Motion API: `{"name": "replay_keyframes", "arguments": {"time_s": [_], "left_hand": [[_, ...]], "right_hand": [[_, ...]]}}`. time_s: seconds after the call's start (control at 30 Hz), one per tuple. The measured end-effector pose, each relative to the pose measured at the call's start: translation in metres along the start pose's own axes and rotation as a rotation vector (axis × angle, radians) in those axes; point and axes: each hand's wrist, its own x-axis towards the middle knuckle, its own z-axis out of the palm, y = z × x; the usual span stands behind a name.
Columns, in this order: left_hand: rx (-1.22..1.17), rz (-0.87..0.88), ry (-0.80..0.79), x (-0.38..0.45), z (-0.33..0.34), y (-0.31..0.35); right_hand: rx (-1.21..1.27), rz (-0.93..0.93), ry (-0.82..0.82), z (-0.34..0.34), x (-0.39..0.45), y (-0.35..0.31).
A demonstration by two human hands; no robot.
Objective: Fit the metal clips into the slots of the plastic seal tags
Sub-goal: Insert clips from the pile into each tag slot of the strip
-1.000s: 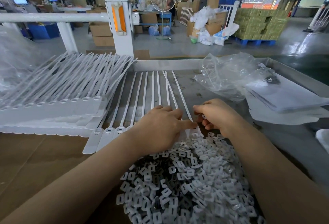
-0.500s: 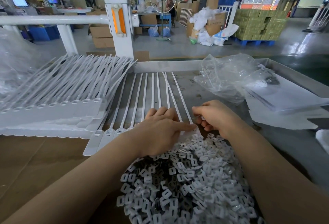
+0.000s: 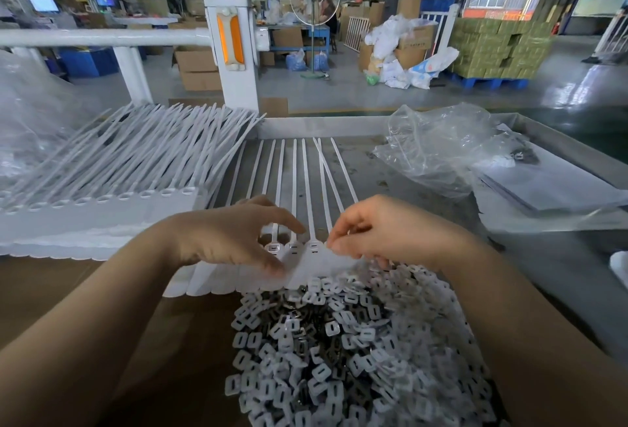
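Note:
A joined strip of white plastic seal tags [image 3: 314, 265] lies in the middle of the table, its long straps [image 3: 294, 175] running away from me. Three tag heads [image 3: 293, 248] with slots show between my hands. My left hand [image 3: 231, 239] rests its thumb on the strip's flat part, with the index finger stretched out above the heads. My right hand [image 3: 384, 231] has its fingertips pinched together at the strip's right end, on a small metal clip that they mostly hide. A big heap of loose clips [image 3: 343, 348] lies in front of me, under my forearms.
A thick stack of tag strips [image 3: 102, 199] fills the left side of the table. A crumpled clear plastic bag [image 3: 441, 148] and flat plastic-wrapped packs [image 3: 554, 185] lie on the right. Brown cardboard [image 3: 68, 307] covers the near left. A white rail post [image 3: 231, 53] stands behind the table.
My left hand has drawn back to the left and opened out, uncovering the tag heads it lay over. My right hand has shifted slightly left onto the strip's end.

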Motion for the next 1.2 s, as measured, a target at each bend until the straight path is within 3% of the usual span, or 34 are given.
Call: {"name": "replay_keyframes", "arguments": {"time_s": [0.17, 0.4, 0.6, 0.77, 1.03, 1.13, 1.2], "left_hand": [[0.085, 0.000, -0.094, -0.003, -0.001, 0.004], [0.149, -0.003, -0.069, -0.002, 0.001, 0.006], [0.113, 0.017, -0.054, 0.004, 0.005, 0.004], [0.064, 0.038, -0.032, 0.004, 0.007, 0.001], [0.033, 0.017, -0.035, 0.004, 0.007, 0.000], [0.015, 0.011, -0.028, 0.005, 0.007, 0.000], [0.013, 0.009, -0.024, 0.005, 0.007, 0.001]], "right_hand": [[-0.211, -0.129, -0.183, 0.012, -0.006, -0.021], [-0.300, -0.172, -0.352, 0.008, -0.016, -0.033], [-0.208, -0.027, -0.034, -0.018, -0.014, -0.008], [-0.245, 0.084, 0.040, -0.022, -0.010, 0.007], [-0.363, 0.060, -0.186, -0.015, -0.014, -0.001], [-0.271, 0.021, -0.289, -0.017, -0.018, -0.004], [-0.206, -0.001, -0.238, -0.020, -0.019, -0.004]]}}
